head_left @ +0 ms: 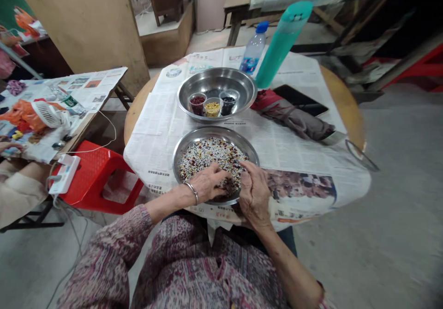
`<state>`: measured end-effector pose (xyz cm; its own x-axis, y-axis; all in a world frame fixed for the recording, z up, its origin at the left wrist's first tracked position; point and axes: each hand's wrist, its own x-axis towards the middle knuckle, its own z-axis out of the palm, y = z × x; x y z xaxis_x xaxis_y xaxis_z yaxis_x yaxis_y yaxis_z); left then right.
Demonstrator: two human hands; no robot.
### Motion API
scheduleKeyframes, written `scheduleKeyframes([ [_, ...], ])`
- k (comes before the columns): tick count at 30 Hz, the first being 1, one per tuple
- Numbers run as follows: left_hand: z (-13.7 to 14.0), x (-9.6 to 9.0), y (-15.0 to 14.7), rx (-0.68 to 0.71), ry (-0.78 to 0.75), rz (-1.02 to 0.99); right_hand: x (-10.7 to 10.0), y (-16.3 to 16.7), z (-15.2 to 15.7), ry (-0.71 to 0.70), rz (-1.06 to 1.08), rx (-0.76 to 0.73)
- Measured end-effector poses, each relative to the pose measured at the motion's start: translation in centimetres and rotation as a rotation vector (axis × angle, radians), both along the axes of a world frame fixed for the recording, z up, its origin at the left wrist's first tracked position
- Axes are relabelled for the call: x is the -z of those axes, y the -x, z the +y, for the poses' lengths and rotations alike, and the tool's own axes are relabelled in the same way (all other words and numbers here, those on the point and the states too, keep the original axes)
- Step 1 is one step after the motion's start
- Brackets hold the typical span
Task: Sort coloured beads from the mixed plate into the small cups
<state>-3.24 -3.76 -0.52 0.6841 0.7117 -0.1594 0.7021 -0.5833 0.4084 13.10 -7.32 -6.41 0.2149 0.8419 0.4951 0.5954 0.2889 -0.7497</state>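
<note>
A steel pan (176,148) at the near side of the round table holds a mix of white grains with dark, red and yellow beans (211,154). My left hand (209,182), a bracelet (192,192) on its wrist, reaches in with its fingers curled down at the mix. Over the pan's right rim comes my right hand (255,193), its fingers bent inward near the left ones. What the fingertips hold is hidden. Behind, a second steel basin (242,82) contains three clear cups: red beans (197,105), yellow kernels (212,109) and black beans (227,105).
Newspaper (155,129) covers the table. A plastic bottle (254,48) and a teal bottle (284,43) stand at the back. A folded umbrella (297,117) and a dark tablet (302,99) lie right. A red stool (95,175) with a power strip (65,174) is left, near a seated person.
</note>
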Motion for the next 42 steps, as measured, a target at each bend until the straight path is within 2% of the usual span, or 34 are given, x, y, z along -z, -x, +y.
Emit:
scheduleKeyframes([
  [5, 1.8, 0.2, -2.7, 0.170, -0.222, 0.034, 0.0, 0.0, 0.0, -0.039, 0.006, -0.012],
  [9, 4.1, 0.5, -3.6, 0.195, -0.341, 0.095, 0.0, 0.0, -0.1, -0.034, -0.007, -0.016],
  [12, 5.4, 0.3, -3.3, 0.087, -0.369, 0.152, 0.0, -0.1, -0.3, 0.005, -0.011, -0.012],
  [16, 5.6, -0.6, -1.3, -0.162, -0.364, 0.212, -0.1, -0.1, -0.4, 0.014, -0.005, -0.016],
  [19, 4.3, -1.2, 0.7, -0.308, -0.330, 0.257, -0.1, -0.1, -0.4, 0.007, -0.014, -0.015],
  [23, 1.6, -1.6, 2.3, -0.388, -0.188, 0.237, -0.1, -0.1, -0.4, 0.020, -0.037, -0.016],
  [26, 0.1, -1.4, 2.0, -0.345, -0.068, 0.168, 0.0, -0.1, -0.4, 0.028, -0.052, -0.015],
  [30, -0.5, -0.3, -0.1, -0.144, -0.032, 0.120, 0.2, -0.1, -0.4, 0.031, -0.057, -0.008],
  [33, -0.1, 0.4, -1.8, 0.015, -0.104, 0.078, 0.2, -0.1, -0.4, 0.033, -0.054, -0.009],
  [38, 1.8, 0.6, -3.0, 0.142, -0.347, 0.060, 0.1, 0.0, -0.4, 0.037, -0.042, -0.011],
  [40, 2.6, 0.5, -2.7, 0.147, -0.365, 0.112, 0.1, 0.0, -0.3, 0.039, -0.043, -0.009],
  [42, 3.2, 0.4, -2.1, 0.089, -0.372, 0.169, 0.1, 0.0, -0.3, 0.038, -0.038, -0.006],
])
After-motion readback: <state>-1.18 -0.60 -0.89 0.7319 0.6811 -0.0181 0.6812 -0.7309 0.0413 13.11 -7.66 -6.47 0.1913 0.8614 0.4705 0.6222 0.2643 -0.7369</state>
